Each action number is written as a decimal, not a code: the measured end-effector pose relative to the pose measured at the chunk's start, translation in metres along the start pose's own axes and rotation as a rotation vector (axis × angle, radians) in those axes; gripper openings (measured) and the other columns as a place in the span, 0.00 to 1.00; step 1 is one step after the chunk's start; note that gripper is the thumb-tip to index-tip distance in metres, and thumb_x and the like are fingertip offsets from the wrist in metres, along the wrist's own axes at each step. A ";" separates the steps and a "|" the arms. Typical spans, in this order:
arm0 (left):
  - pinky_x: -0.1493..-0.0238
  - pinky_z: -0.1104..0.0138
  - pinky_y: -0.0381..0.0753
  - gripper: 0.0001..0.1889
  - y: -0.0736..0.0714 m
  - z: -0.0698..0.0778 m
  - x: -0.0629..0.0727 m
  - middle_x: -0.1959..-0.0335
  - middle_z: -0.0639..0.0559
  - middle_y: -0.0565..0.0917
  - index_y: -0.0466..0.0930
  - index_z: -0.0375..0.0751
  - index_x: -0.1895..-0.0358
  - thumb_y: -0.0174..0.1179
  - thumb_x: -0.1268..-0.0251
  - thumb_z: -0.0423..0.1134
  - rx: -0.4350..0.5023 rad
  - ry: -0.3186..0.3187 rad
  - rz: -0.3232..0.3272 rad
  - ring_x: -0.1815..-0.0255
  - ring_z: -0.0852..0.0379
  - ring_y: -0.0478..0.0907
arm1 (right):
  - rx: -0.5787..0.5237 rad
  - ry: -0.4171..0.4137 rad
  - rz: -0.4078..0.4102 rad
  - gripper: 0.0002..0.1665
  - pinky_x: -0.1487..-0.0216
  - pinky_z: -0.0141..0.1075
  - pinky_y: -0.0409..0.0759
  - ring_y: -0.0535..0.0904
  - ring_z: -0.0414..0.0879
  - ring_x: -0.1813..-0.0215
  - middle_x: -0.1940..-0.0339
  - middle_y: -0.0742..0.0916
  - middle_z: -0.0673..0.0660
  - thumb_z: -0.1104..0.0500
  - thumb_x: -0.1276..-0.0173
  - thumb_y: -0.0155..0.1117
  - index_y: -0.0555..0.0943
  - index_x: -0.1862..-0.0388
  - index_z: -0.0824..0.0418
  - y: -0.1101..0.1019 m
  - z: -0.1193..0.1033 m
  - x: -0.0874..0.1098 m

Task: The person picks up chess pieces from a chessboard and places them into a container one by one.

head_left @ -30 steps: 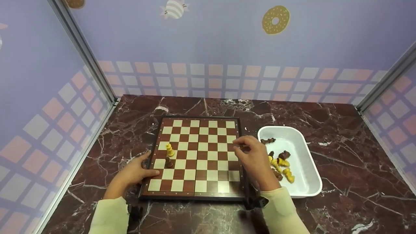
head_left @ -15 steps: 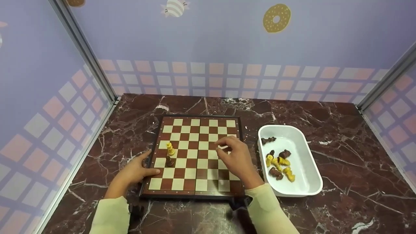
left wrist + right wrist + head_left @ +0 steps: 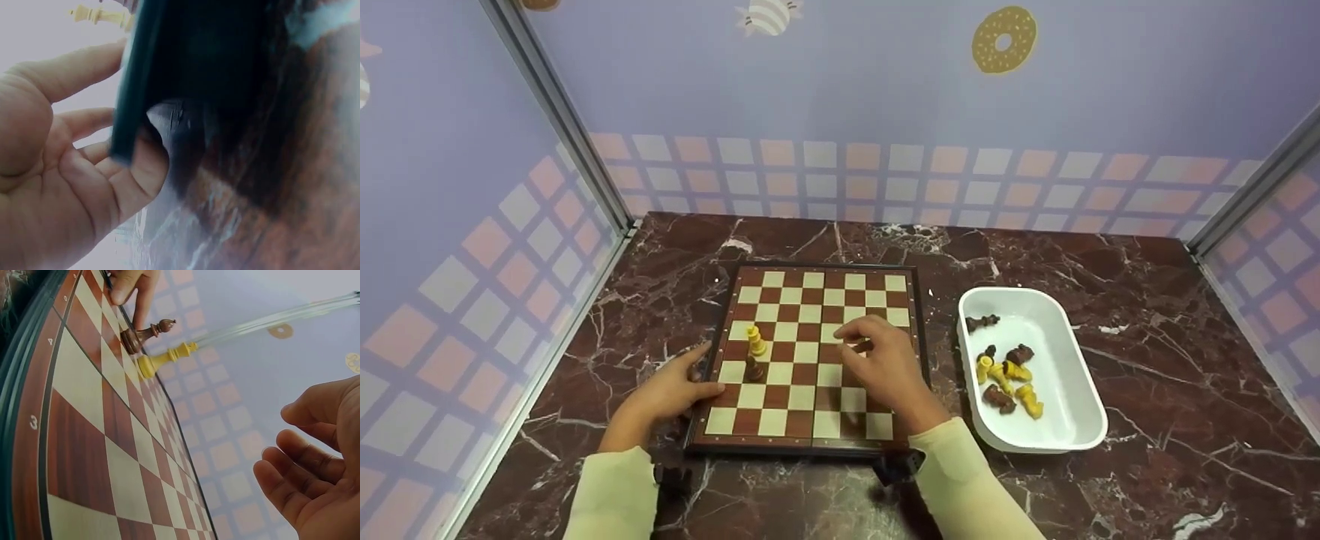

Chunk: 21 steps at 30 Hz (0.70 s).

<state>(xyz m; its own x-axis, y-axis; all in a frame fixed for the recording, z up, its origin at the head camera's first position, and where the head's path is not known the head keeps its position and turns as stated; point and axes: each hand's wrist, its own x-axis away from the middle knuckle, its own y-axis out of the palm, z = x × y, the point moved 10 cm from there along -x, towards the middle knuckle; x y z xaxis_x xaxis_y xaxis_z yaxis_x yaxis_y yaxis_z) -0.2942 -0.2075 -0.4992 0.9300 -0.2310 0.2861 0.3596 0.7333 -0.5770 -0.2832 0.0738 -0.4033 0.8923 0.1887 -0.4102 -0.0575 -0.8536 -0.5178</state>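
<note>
A chessboard (image 3: 805,352) with red-brown and cream squares lies flat on the table. My left hand (image 3: 669,392) grips its left edge, with the thumb on top; the left wrist view shows the dark board edge between thumb and fingers. On the board's left half stand a yellow king (image 3: 756,341) and, nearer to me, a dark brown bishop (image 3: 754,369). Over the right half hovers my right hand (image 3: 883,364), fingers loosely bent. In the right wrist view that hand (image 3: 318,467) holds nothing and is apart from the board.
A white tray (image 3: 1057,375) stands right of the board, holding several yellow and brown chess pieces lying in a loose group. Dark red marble tabletop (image 3: 1177,360) surrounds both. Patterned panels (image 3: 885,82) wall off the back and sides.
My right hand has moved left, from beside the tray to over the board's right half, slowing at the end. My left hand stays at the board's edge; both standing pieces keep their places.
</note>
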 end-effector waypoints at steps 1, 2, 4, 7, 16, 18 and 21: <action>0.79 0.63 0.74 0.41 0.000 0.000 0.000 0.77 0.52 0.70 0.46 0.36 0.22 0.59 0.34 0.36 0.020 -0.001 -0.002 0.85 0.60 0.66 | 0.001 0.003 -0.010 0.06 0.56 0.34 0.83 0.82 0.45 0.58 0.60 0.85 0.53 0.65 0.37 0.64 0.85 0.61 0.60 0.002 -0.001 0.000; 0.79 0.63 0.74 0.39 0.000 0.000 0.000 0.77 0.52 0.70 0.45 0.36 0.22 0.56 0.33 0.33 0.036 -0.002 -0.006 0.85 0.61 0.65 | 0.004 0.008 -0.021 0.06 0.55 0.34 0.83 0.82 0.45 0.57 0.60 0.85 0.52 0.64 0.37 0.65 0.85 0.61 0.60 0.004 -0.001 0.000; 0.79 0.63 0.76 0.37 -0.001 0.001 0.001 0.75 0.51 0.70 0.45 0.36 0.23 0.50 0.34 0.28 0.057 -0.002 -0.004 0.84 0.61 0.63 | 0.008 0.012 -0.041 0.06 0.54 0.37 0.83 0.82 0.45 0.57 0.59 0.85 0.52 0.63 0.36 0.65 0.85 0.60 0.60 0.008 -0.002 0.000; 0.80 0.63 0.76 0.36 -0.002 0.004 0.001 0.74 0.51 0.69 0.49 0.38 0.24 0.46 0.36 0.26 0.062 0.002 0.015 0.84 0.60 0.63 | 0.024 0.006 -0.065 0.06 0.54 0.38 0.83 0.81 0.44 0.57 0.59 0.85 0.51 0.61 0.34 0.64 0.85 0.60 0.58 0.014 -0.005 0.000; 0.79 0.65 0.72 0.26 -0.005 0.005 0.005 0.70 0.49 0.68 0.67 0.41 0.34 0.51 0.37 0.28 0.000 0.000 0.066 0.80 0.58 0.65 | 0.070 -0.014 -0.136 0.08 0.57 0.33 0.82 0.82 0.42 0.62 0.57 0.84 0.52 0.62 0.34 0.61 0.85 0.58 0.59 0.038 -0.014 -0.002; 0.79 0.64 0.72 0.25 -0.005 0.004 0.005 0.70 0.49 0.68 0.68 0.41 0.35 0.52 0.37 0.28 0.017 -0.013 0.066 0.81 0.58 0.66 | 0.084 -0.009 -0.155 0.08 0.58 0.34 0.81 0.82 0.44 0.62 0.57 0.84 0.51 0.61 0.35 0.61 0.85 0.59 0.58 0.044 -0.016 -0.003; 0.79 0.64 0.71 0.25 -0.006 0.003 0.005 0.70 0.50 0.68 0.69 0.40 0.37 0.54 0.40 0.28 0.012 -0.009 0.079 0.81 0.58 0.66 | 0.098 -0.004 -0.183 0.09 0.58 0.34 0.81 0.82 0.47 0.60 0.57 0.84 0.51 0.61 0.35 0.61 0.85 0.58 0.57 0.052 -0.018 -0.004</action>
<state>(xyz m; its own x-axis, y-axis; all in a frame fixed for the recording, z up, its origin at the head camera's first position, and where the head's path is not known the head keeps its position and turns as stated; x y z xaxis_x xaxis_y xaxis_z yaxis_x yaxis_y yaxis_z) -0.2922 -0.2106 -0.4921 0.9547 -0.1666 0.2465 0.2841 0.7567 -0.5889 -0.2819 0.0200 -0.4146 0.8899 0.3386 -0.3056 0.0620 -0.7536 -0.6544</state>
